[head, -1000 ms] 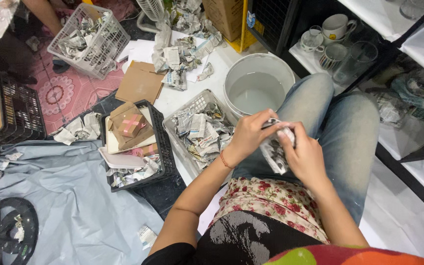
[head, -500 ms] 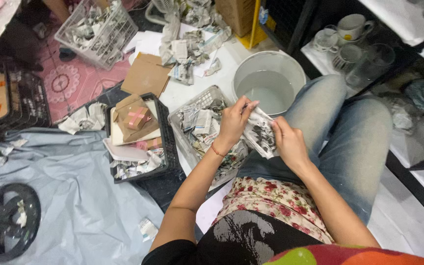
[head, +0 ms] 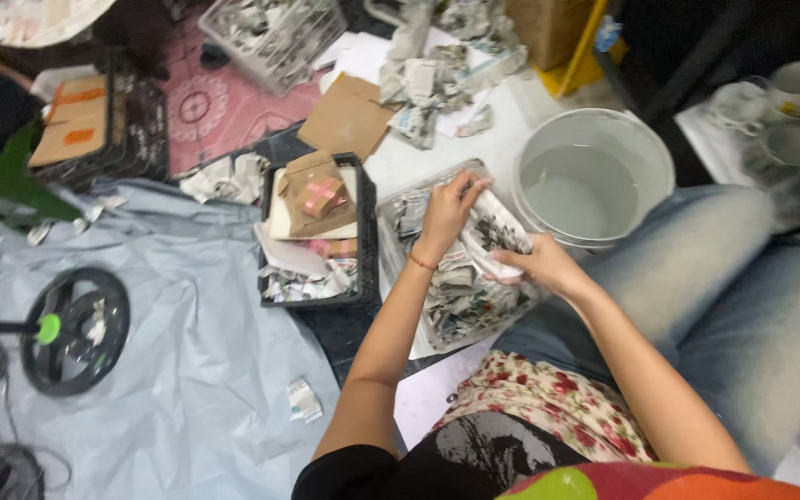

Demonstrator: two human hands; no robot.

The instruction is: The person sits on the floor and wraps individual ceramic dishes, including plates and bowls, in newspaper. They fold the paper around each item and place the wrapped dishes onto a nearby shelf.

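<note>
Both of my hands hold one crumpled sheet of newspaper (head: 493, 233) above a clear plastic basket (head: 391, 215) full of torn newspaper. My left hand (head: 446, 211) pinches the sheet's upper end over the basket. My right hand (head: 537, 261) grips its lower end by the basket's right side, close to my jeans-clad knee (head: 724, 250). A red cord bracelet sits on my left wrist.
A white bucket (head: 594, 130) of water stands right of the basket. A black crate (head: 363, 222) with cardboard boxes and paper sits to its left. Cardboard, loose newspaper and another wire basket (head: 275, 32) lie beyond. Grey sheeting (head: 187, 370) and a black wheel-shaped stand (head: 76, 329) cover the left floor. Mugs (head: 793, 88) sit on a shelf at right.
My hands have moved the newspaper from over my lap leftward to above the clear basket, and the sheet has been stretched out between them. The camera view shifted left.
</note>
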